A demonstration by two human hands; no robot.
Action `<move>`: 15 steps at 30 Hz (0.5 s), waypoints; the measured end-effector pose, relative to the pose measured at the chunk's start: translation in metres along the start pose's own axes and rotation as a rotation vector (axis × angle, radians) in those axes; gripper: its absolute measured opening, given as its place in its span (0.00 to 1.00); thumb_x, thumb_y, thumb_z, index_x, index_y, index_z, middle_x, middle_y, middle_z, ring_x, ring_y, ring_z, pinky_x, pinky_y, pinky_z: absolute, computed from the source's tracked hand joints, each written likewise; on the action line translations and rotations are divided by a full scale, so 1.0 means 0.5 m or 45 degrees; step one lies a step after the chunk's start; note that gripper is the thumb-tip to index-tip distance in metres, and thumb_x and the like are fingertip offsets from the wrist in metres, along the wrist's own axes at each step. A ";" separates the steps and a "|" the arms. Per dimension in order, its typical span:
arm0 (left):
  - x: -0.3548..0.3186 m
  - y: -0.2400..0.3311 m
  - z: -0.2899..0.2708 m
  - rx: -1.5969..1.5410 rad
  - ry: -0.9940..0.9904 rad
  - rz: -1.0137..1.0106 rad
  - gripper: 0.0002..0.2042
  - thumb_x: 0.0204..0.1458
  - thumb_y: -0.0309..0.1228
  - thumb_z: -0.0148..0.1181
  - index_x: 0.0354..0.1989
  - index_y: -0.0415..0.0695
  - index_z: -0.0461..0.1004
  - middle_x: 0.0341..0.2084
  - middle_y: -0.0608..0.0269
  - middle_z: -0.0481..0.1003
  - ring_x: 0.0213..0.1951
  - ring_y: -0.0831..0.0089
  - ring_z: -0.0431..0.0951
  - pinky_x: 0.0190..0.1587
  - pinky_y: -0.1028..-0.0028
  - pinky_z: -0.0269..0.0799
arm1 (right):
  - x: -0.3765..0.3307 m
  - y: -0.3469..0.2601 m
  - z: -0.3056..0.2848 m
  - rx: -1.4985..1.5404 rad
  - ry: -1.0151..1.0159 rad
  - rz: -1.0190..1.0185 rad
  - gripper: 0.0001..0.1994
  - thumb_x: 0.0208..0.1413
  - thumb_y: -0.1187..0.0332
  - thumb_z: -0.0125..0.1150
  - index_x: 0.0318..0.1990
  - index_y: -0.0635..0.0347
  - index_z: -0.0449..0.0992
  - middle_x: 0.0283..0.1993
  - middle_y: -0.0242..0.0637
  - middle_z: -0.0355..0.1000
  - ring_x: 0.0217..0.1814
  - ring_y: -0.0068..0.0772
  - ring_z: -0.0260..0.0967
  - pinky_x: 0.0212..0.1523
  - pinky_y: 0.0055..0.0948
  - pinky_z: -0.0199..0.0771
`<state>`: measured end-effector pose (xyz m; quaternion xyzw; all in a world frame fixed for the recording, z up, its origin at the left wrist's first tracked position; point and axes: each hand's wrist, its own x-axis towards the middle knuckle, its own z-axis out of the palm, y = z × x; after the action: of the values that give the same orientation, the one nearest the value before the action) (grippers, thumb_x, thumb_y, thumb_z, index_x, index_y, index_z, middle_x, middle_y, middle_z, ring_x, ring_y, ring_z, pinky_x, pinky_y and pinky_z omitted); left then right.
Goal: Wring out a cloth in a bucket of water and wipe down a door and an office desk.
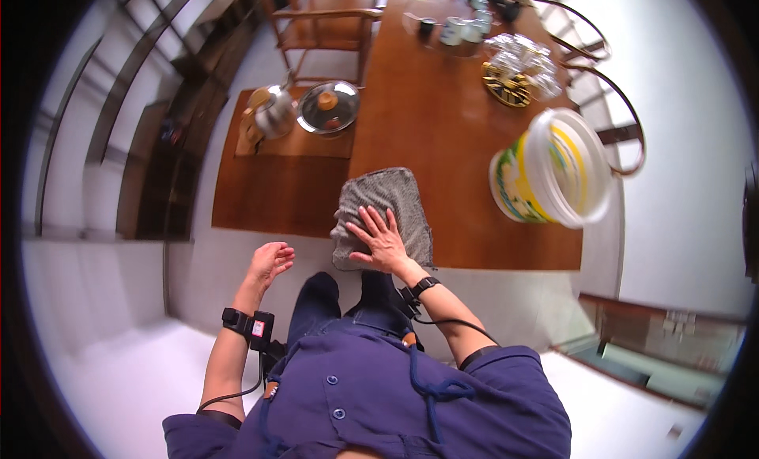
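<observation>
A grey cloth (387,192) lies at the table's near edge, partly hanging over it. My right hand (383,241) rests flat on the cloth, palm down with its fingers spread. My left hand (271,261) is in the air to the left of the cloth, short of the table edge. Its fingers are loosely bent and nothing shows in them.
On the wooden table (443,143), a white and yellow plastic bucket (522,178) stands at right, with a black and gold plate (506,87) under crumpled clear wrap (526,57) beyond. A metal kettle (275,111) and glass-lidded pot (326,111) occupy the lower left surface, near a wooden chair (322,20).
</observation>
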<state>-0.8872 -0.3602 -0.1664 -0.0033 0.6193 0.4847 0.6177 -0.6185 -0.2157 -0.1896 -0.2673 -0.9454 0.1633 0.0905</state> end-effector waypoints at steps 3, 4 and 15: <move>0.049 0.024 0.074 0.484 -0.104 0.121 0.10 0.55 0.35 0.48 0.38 0.42 0.69 0.31 0.62 0.74 0.34 0.74 0.74 0.34 0.73 0.72 | -0.034 -0.019 0.009 -0.073 0.035 0.161 0.31 0.49 0.41 0.47 0.61 0.36 0.56 0.69 0.35 0.40 0.71 0.34 0.31 0.66 0.47 0.23; 0.063 0.019 0.111 0.579 -0.147 0.220 0.09 0.55 0.34 0.48 0.38 0.43 0.70 0.30 0.65 0.74 0.32 0.77 0.74 0.31 0.76 0.71 | -0.034 -0.024 0.008 -0.024 0.032 0.217 0.30 0.49 0.42 0.48 0.60 0.37 0.57 0.68 0.36 0.40 0.71 0.35 0.32 0.66 0.47 0.23; 0.059 -0.073 0.319 1.762 -0.575 1.602 0.36 0.38 0.42 0.66 0.58 0.50 0.58 0.60 0.48 0.49 0.61 0.52 0.50 0.58 0.53 0.49 | -0.341 -0.068 -0.044 0.984 0.399 1.041 0.18 0.53 0.61 0.52 0.50 0.58 0.67 0.41 0.44 0.72 0.41 0.40 0.70 0.44 0.33 0.69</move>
<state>-0.7504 -0.2656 -0.1738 0.7882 0.5229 0.2436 0.2144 -0.4856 -0.3284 -0.1712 -0.5792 -0.6126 0.4764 0.2497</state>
